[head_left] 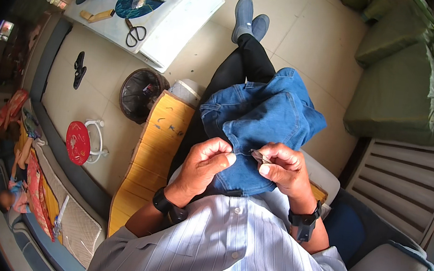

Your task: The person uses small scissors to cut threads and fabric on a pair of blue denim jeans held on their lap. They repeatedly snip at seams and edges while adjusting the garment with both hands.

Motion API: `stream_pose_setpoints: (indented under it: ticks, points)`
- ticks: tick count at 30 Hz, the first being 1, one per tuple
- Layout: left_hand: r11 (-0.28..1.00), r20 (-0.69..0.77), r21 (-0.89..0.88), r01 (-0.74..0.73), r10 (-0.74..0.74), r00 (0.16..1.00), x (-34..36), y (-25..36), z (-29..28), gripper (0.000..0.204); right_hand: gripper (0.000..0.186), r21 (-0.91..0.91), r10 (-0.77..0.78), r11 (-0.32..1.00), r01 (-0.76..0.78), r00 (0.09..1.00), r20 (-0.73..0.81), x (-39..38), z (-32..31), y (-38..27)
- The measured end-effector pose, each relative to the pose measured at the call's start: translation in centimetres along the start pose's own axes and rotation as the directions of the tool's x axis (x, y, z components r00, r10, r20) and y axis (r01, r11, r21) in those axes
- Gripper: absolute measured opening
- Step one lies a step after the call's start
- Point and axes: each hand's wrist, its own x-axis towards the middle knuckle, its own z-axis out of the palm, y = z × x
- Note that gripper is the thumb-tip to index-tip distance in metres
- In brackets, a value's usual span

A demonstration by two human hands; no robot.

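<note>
A bunched blue denim garment (268,115) lies across my lap, over my black trousers. My left hand (205,164) is curled into a fist and pinches the denim's near edge. My right hand (283,168) pinches the same edge just beside it, with a small thin metallic thing between thumb and fingers; what it is I cannot tell. Both hands nearly touch each other. A dark watch or band sits on each wrist. My striped light shirt fills the bottom of the view.
A yellow bamboo mat (153,149) lies at my left. A black bin (141,93) stands beyond it, and a white low table (182,17) carries scissors (136,32) and tools. Green cushions (395,92) and a slatted bench are at the right. People lie at far left.
</note>
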Motion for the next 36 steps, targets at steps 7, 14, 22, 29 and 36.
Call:
stream_pose_setpoints:
  ticks: [7, 14, 22, 29, 36]
  points:
    - [0.999, 0.011, -0.043, -0.020, 0.020, 1.000, -0.1, 0.0, 0.1, 0.005, 0.022, -0.210, -0.066, 0.976, 0.055, 0.997, -0.048, 0.2, 0.5, -0.1]
    - [0.984, -0.006, -0.171, -0.040, 0.040, 0.999, 0.0, 0.6, -0.4, 0.017, 0.023, -0.340, -0.027, 0.940, 0.016, 0.999, -0.029, 1.0, 2.3, -1.7]
    - [0.998, -0.171, -0.016, -0.059, 0.056, 0.984, -0.2, 0.0, -1.2, 0.018, 0.030, -0.171, 0.022, 0.984, -0.053, 0.983, -0.182, 0.9, 0.4, -1.5]
    - [0.978, 0.007, -0.144, 0.148, -0.149, 0.989, -0.4, 0.2, -1.3, 0.018, 0.031, -0.288, 0.036, 0.955, -0.065, 0.994, -0.104, 1.7, 2.2, -0.7]
    - [0.987, 0.183, -0.116, 0.114, -0.092, 0.979, 0.1, 0.5, 1.2, 0.024, 0.037, -0.473, -0.009, 0.878, -0.075, 0.985, -0.174, 1.7, 3.0, -1.0]
